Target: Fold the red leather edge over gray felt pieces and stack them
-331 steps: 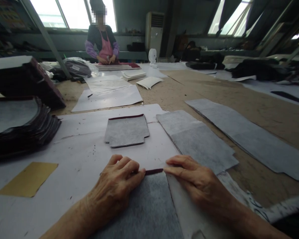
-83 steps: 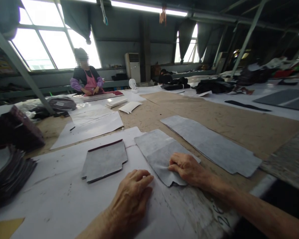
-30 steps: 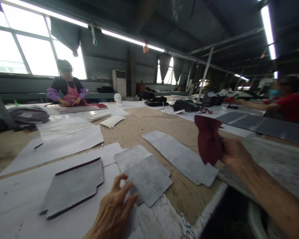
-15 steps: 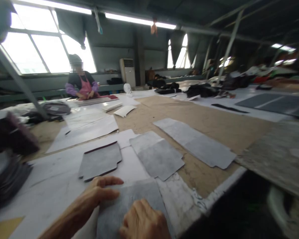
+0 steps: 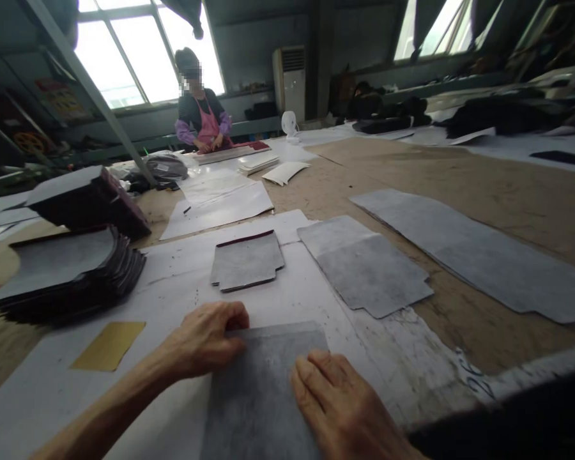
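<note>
A grey cut panel [image 5: 263, 396] of sheet material lies on the white-covered table directly before me. My left hand [image 5: 215, 338] grips its upper left edge, thumb and bent index finger at the corner. On the opposite side, my right hand [image 5: 340, 402] has its fingers bent together over the right edge; what is under them is hidden. Beyond my hands sits a smaller notched grey panel [image 5: 249, 260] with a dark red top edge. To its right are a larger notched grey panel [image 5: 364, 265] and a long grey panel [image 5: 474, 249].
Stacks of dark-edged grey panels [image 5: 71, 262] stand at the left, near a yellow-brown card [image 5: 109, 345]. A person in a pink apron [image 5: 208, 124] works across the table, near a white fan [image 5: 290, 126]. The table edge [image 5: 517, 383] runs along the lower right.
The view has swung left and down, bringing the stacks and the yellow-brown card into fuller view. My right hand has moved from on top of the panel to its right edge.
</note>
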A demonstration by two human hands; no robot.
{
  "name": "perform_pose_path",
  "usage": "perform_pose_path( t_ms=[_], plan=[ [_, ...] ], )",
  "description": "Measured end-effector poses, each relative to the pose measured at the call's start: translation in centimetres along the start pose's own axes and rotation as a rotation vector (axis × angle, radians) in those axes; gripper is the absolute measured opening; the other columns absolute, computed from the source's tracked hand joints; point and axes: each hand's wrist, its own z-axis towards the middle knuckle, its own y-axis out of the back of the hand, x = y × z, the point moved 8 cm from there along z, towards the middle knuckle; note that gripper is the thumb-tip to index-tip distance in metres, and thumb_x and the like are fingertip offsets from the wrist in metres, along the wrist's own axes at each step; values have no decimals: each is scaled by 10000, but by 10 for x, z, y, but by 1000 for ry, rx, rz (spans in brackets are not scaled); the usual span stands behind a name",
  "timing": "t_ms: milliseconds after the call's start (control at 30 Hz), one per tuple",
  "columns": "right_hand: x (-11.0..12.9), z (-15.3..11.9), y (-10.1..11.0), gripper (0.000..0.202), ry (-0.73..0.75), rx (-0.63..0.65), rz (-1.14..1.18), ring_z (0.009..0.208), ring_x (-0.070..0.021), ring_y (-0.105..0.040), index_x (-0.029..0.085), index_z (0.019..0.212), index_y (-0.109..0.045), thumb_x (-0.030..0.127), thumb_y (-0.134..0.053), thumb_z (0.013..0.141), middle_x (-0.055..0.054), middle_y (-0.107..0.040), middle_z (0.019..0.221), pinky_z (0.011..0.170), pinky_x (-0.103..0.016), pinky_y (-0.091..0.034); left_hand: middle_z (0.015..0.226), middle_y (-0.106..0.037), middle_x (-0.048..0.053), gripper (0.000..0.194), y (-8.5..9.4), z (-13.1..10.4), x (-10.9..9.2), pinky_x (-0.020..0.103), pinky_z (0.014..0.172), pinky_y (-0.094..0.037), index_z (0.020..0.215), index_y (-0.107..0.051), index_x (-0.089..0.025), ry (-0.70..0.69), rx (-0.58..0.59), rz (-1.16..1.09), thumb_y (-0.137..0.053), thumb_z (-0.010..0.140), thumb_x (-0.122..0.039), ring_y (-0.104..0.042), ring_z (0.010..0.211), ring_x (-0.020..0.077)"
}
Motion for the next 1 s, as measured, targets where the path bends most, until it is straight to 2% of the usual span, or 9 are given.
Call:
perform_pose_path(
  t_ms=[100, 200, 300, 367, 500, 600, 733, 833, 1000],
  plan=[
    [5, 4, -6, 405, 20, -23, -11, 854, -226, -543, 64, 893, -672, 89, -268, 876, -119, -655, 905, 733, -334, -465, 722, -593, 8, 199, 0, 11, -23, 306, 633, -362, 808, -585, -186, -82, -53, 19, -570, 611, -216, -517, 682, 186],
    [6, 7, -8, 414, 11, -58, -10, 851, -224, -550, 59, 879, -679, 94, -266, 881, -126, -657, 884, 730, -328, -477, 681, -584, -12, 177, -11, 24, -42, 273, 592, -361, 781, -591, -193, -141, -46, -52, -598, 605, -213, -516, 647, 163],
    [4, 4, -3, 412, -32, -153, -8, 826, -226, -555, 71, 835, -679, 83, -269, 875, -128, -655, 862, 695, -338, -486, 657, -586, -20, 143, -22, 33, -48, 251, 573, -368, 761, -609, -196, -138, -87, -120, -569, 629, -160, -521, 625, 142],
    [0, 2, -3, 393, -56, -133, 16, 828, -222, -560, 80, 840, -674, 80, -283, 871, -122, -654, 878, 681, -331, -494, 667, -595, -18, 132, -28, 34, -47, 252, 591, -386, 760, -622, -196, -129, -131, -157, -558, 658, -141, -526, 629, 135],
    [-13, -2, 1, 331, -98, -42, 117, 889, -211, -554, 49, 942, -652, 44, -342, 825, -136, -637, 940, 740, -309, -508, 697, -605, -13, 180, -31, 29, -42, 282, 648, -421, 840, -642, -198, -178, -264, -248, -594, 684, -121, -540, 661, 141],
    [-26, -4, 9, 357, -150, -22, 83, 928, -223, -539, 35, 979, -642, 22, -338, 792, -157, -620, 968, 784, -340, -506, 712, -603, -4, 235, -28, 21, -46, 331, 685, -425, 897, -655, -219, -313, -399, -243, -595, 706, -95, -540, 702, 164],
    [-37, -8, 10, 352, -236, 38, -34, 881, -234, -530, 48, 1011, -639, 40, -362, 794, -148, -611, 921, 748, -379, -509, 731, -586, 14, 204, -28, 10, -54, 349, 660, -415, 879, -669, -235, -491, -501, -173, -549, 776, -106, -519, 703, 168],
    [-35, -10, 7, 361, -231, 76, -50, 879, -241, -522, 40, 1051, -624, 61, -355, 811, -145, -601, 922, 749, -391, -502, 739, -566, 26, 233, -26, 3, -60, 334, 631, -405, 932, -658, -232, -598, -543, -142, -505, 813, -103, -497, 684, 156],
    [-36, -9, 6, 378, -236, 90, -40, 889, -240, -513, 46, 1069, -616, 59, -339, 811, -138, -594, 932, 770, -392, -485, 783, -556, 40, 305, -26, -5, -68, 342, 640, -385, 991, -627, -215, -717, -527, -41, -462, 797, -48, -477, 708, 162]
  ],
)
